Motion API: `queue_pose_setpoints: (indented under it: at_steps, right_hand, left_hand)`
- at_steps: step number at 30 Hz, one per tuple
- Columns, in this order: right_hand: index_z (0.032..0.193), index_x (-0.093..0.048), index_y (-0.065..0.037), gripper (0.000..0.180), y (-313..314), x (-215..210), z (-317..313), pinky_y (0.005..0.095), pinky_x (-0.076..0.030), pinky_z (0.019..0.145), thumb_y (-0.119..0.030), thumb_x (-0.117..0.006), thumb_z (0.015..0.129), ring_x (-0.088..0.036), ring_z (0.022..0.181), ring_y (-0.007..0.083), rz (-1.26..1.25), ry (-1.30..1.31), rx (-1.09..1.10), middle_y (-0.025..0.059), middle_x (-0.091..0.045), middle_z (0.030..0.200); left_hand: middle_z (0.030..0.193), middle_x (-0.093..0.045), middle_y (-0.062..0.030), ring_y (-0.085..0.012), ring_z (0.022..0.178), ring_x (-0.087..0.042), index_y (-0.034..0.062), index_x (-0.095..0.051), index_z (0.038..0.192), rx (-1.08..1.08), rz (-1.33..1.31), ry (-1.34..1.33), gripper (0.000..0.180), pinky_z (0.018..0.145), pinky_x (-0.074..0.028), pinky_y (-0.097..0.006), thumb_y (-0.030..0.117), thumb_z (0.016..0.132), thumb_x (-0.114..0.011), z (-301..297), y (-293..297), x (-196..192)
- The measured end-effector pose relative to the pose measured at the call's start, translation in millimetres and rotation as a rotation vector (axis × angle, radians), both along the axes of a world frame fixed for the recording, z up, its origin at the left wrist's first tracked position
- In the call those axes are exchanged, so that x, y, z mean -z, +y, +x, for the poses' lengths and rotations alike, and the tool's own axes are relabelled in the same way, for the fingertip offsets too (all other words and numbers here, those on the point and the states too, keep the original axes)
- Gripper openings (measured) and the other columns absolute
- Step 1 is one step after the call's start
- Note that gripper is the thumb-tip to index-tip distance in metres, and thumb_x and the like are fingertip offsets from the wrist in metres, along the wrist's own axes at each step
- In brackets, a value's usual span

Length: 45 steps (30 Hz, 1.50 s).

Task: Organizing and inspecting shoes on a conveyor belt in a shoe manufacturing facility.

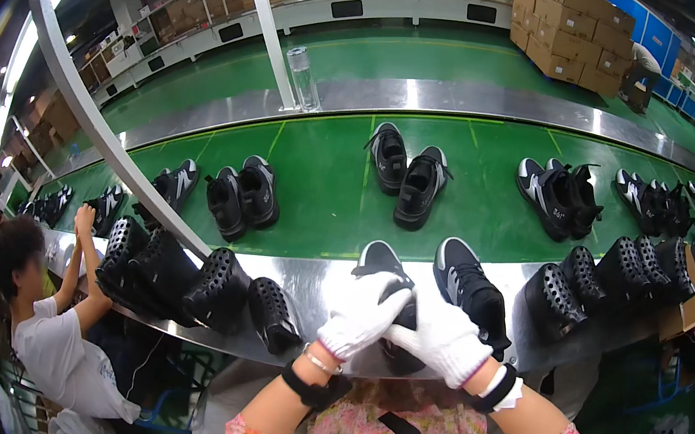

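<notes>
My left hand point(363, 315) and my right hand point(441, 333), both in white knit gloves, close around a black sneaker point(381, 259) with a grey toe. Its toe points away from me over the metal ledge. The gloves cover the middle of this shoe, so what the fingertips do there is hidden. Just right of my right hand lies a matching black sneaker point(473, 286), its heel toward me.
Pairs of black sneakers point(404, 176) stand along the green conveyor belt point(326, 178). Black perforated shoe forms point(217, 289) line the metal ledge point(326, 272) on both sides. A person in a white shirt point(66, 351) works at left. A slanted metal post point(120, 163) crosses the left side.
</notes>
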State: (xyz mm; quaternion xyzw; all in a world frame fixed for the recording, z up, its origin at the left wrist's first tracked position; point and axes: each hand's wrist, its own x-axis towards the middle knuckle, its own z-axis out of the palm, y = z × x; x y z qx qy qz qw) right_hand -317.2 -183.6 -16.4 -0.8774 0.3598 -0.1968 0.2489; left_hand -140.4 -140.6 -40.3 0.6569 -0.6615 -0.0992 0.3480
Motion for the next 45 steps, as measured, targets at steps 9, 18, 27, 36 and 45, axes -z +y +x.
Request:
queue_pose_setpoints:
  at_steps: [9,18,27,36,45]
  right_hand:
    - [0.149,-0.041,-0.002,0.084,-33,-4,-27,0.0409,-0.05,0.098,-0.045,-0.075,0.086,-0.066,0.113,0.0372,0.611,0.043,-0.125,0.0283,-0.066,0.121]
    - [0.118,-0.067,-0.007,0.052,-26,48,28,0.0441,-0.055,0.088,-0.046,-0.072,0.083,-0.07,0.1,0.0397,0.256,0.126,0.214,0.0215,-0.073,0.105]
    - [0.116,-0.064,0.002,0.05,0,22,-21,0.0359,-0.053,0.087,-0.038,-0.073,0.089,-0.068,0.093,0.0258,0.616,-0.087,0.001,0.0173,-0.071,0.101]
    - [0.116,-0.07,-0.003,0.023,-8,48,-3,0.0336,-0.051,0.094,-0.012,-0.064,0.096,-0.067,0.107,0.0257,0.281,-0.411,-0.072,0.0121,-0.07,0.109]
    - [0.122,-0.069,-0.005,0.027,0,59,-4,0.0338,-0.05,0.1,-0.017,-0.061,0.1,-0.065,0.113,0.0245,0.359,-0.438,-0.025,0.0126,-0.07,0.119]
  left_hand:
    - [0.124,-0.06,-0.0241,-0.03,0.107,-0.064,-0.0049,-0.044,0.145,-0.037,0.253,0.398,0.089,0.094,-0.053,-0.04,0.044,0.08,-0.081,-5,46,-3]
    - [0.122,-0.064,-0.0278,-0.0453,0.11,-0.064,0.0024,-0.053,0.136,-0.493,0.17,0.168,0.058,0.093,-0.053,-0.048,0.021,0.083,-0.069,-33,11,48]
    - [0.115,-0.062,-0.0287,-0.0456,0.105,-0.062,-0.0006,-0.057,0.126,-0.316,0.088,0.064,0.06,0.095,-0.051,-0.05,0.027,0.079,-0.078,-31,76,20]
    - [0.106,-0.068,-0.0193,-0.0393,0.099,-0.065,0.0041,-0.064,0.12,-0.043,-0.217,-0.107,0.04,0.086,-0.053,-0.045,0.018,0.084,-0.075,-23,47,48]
    - [0.106,-0.068,-0.0215,-0.0393,0.097,-0.067,0.0008,-0.062,0.123,0.049,-0.205,-0.034,0.046,0.087,-0.054,-0.044,0.021,0.084,-0.077,-12,75,22]
